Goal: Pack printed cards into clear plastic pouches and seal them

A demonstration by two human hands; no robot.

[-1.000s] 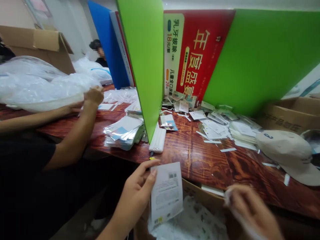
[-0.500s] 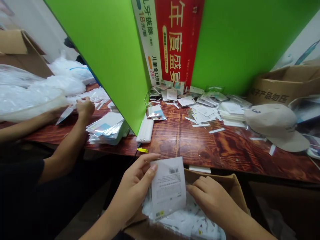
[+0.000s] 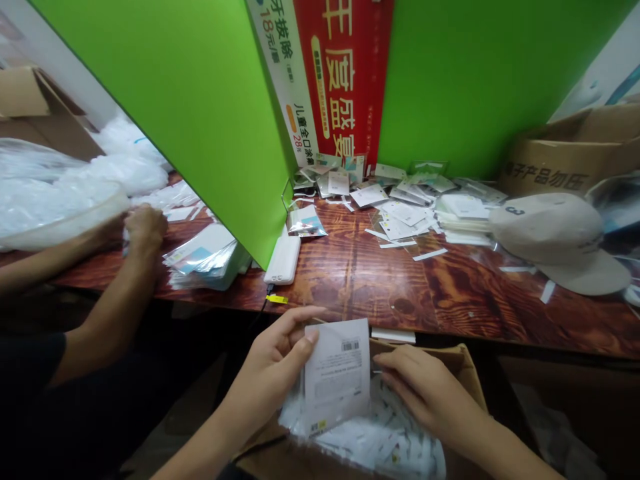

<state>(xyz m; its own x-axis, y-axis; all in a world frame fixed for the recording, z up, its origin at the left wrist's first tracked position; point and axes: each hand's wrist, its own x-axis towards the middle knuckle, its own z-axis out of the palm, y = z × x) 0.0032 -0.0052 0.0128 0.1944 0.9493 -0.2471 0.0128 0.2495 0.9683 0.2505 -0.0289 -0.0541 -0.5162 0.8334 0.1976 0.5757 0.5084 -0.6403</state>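
My left hand (image 3: 280, 363) grips a white printed card packet (image 3: 337, 377) by its left edge, thumb on the face. The packet has a barcode near its top and small lines of print. At the packet's right edge is my right hand (image 3: 427, 397), thumb and fingers pinched together; a small pale bit shows at the fingertips, too small to name. Both hands are over an open cardboard box (image 3: 467, 373), in which a clear plastic bag (image 3: 415, 447) of white printed pieces lies below the packet.
On the wooden table (image 3: 350, 273) lie loose packets (image 3: 405, 217), a white power bank (image 3: 283, 257) with a cable, a stack of packets (image 3: 205, 257) and a beige cap (image 3: 555, 233). A green partition (image 3: 165, 100) stands upright. At left, another person's hands (image 3: 145, 230) work beside plastic bags.
My right fingers have pinched closer together at the packet's right edge. My left hand still holds the packet. The view has shifted slightly, and the other person's hands have moved left.
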